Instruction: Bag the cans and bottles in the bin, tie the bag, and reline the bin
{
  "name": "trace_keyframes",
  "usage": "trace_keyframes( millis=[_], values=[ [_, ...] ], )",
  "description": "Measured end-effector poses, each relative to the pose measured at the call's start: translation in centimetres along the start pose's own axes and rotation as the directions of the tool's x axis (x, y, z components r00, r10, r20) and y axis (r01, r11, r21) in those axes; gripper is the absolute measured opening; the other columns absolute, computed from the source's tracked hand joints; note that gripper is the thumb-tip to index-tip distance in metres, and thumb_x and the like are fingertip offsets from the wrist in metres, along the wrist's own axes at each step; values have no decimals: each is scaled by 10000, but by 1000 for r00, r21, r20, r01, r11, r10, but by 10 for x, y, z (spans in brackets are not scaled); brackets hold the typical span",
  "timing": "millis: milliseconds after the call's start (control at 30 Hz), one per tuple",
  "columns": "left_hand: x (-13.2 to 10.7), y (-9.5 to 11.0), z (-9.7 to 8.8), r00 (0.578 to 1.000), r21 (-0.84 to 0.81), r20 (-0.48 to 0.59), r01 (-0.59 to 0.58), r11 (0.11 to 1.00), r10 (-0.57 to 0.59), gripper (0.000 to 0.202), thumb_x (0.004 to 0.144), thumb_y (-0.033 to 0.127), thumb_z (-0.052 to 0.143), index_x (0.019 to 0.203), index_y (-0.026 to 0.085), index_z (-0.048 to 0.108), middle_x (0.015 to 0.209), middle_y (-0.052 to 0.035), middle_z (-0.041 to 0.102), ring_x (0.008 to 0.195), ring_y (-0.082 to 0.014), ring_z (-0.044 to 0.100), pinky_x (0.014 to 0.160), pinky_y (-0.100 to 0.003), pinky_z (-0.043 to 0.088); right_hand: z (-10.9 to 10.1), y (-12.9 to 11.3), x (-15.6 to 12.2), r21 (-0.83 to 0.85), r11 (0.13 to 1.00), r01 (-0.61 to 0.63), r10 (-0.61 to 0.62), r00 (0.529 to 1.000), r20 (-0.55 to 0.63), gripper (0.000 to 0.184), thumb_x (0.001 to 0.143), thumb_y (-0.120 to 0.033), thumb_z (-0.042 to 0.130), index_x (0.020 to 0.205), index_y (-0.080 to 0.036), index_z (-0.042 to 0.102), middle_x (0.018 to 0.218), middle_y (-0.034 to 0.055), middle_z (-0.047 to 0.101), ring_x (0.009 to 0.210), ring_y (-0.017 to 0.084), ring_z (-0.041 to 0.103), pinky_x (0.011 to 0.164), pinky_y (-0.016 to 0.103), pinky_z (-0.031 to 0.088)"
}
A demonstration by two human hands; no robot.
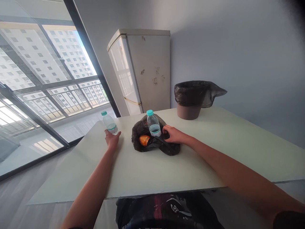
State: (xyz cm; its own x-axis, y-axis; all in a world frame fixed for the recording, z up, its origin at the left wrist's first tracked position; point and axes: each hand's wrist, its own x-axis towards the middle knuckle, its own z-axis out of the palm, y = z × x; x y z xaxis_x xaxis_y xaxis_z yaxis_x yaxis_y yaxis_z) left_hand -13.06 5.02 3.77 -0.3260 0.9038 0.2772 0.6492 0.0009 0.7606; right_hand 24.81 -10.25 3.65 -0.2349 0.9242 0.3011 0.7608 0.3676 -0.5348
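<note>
Black plastic forms the thin, crumpled bag [170, 150] lying open before you, its mouth facing up, at the middle of a broad, pale green tabletop [143, 173]. Your left hand [112, 139], at the far left of the surface, grasps a clear plastic bottle with a turquoise screw cap [110, 123], thumb on one side and fingers on the other near its base; the bottle leans slightly to the left, well apart from the bag.

Your right hand [173, 135] rests at the bag's right edge, fingers curled and touching the dark film, just beside a second clear bottle with a turquoise cap and a pale label [153, 125]. Whether those fingers are clenched on the film, you cannot tell from this angle. The second bottle stands in the bag's mouth, tilted a little to the left, with a shiny orange rounded container [144, 140] lying near its base inside the bag.

Beyond your right hand stands a brownish round bin [189, 112], its rim wrapped in a dark, translucent liner [190, 93] that juts to the right. Behind the table rises a white, scuffed refrigerator [152, 57]; to your left, dark-framed glass doors [82, 51] look onto pale high-rise blocks.
</note>
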Motion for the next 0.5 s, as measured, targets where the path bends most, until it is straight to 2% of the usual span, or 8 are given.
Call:
trace_keyframes(
  millis=[67, 133, 200, 300, 400, 500],
  values=[
    [0, 0, 0, 1000, -1, -5, 0, 1000, 0, 731, 739, 412, 844, 1330, 197, 473, 1275, -191, 688, 1237, -427, 658, 1035, -575, 543, 0, -1, -2, -37, 999, -10, 11, 999, 33, 353, 697, -262, 813, 918, -209, 543, 991, 41, 598, 887, 214, 582, 742, 311, 472],
    [0, 0, 0, 1000, -5, -11, 3, 1000, -3, 742, 739, 415, 843, 1340, 200, 467, 1280, -187, 688, 1239, -420, 658, 1035, -569, 545, -1, -5, -2, -52, 998, -17, 19, 999, 34, 352, 713, -286, 810, 925, -210, 540, 999, 49, 599, 913, 229, 582, 768, 327, 484],
    [1, 0, 1, 1000, -6, -13, 7, 1000, -7, 726, 742, 414, 837, 1333, 201, 473, 1274, -187, 690, 1237, -421, 658, 1031, -571, 546, -2, -9, -2, -40, 999, -29, 28, 999, -18, 378, 754, -374, 814, 984, -205, 567, 1042, 67, 613, 980, 257, 585, 839, 364, 500],
    [2, -2, 2, 1000, 0, -10, 15, 1000, -15, 666, 735, 400, 837, 1276, 198, 506, 1243, -194, 695, 1231, -439, 655, 1034, -590, 539, -1, -14, 1, -34, 999, -25, 21, 993, -117, 513, 783, -490, 822, 1142, -197, 602, 1148, 99, 629, 1116, 306, 565, 969, 436, 486],
    [3, -4, 3, 1000, 2, -4, 21, 1000, -21, 639, 727, 395, 845, 1244, 203, 522, 1224, -189, 696, 1232, -440, 655, 1043, -591, 535, 4, -16, 4, -19, 1000, 2, -6, 987, -159, 573, 795, -472, 832, 1246, -189, 622, 1226, 118, 644, 1145, 315, 558, 1024, 465, 462],
    [3, -3, 3, 1000, -4, -1, 29, 1000, -29, 694, 731, 388, 852, 1297, 194, 501, 1233, -187, 690, 1244, -421, 656, 1059, -569, 533, 12, -19, 4, 49, 999, 21, -14, 990, -143, 592, 814, -456, 828, 1306, -189, 638, 1241, 120, 684, 1124, 308, 578, 1001, 453, 476]
  ],
)
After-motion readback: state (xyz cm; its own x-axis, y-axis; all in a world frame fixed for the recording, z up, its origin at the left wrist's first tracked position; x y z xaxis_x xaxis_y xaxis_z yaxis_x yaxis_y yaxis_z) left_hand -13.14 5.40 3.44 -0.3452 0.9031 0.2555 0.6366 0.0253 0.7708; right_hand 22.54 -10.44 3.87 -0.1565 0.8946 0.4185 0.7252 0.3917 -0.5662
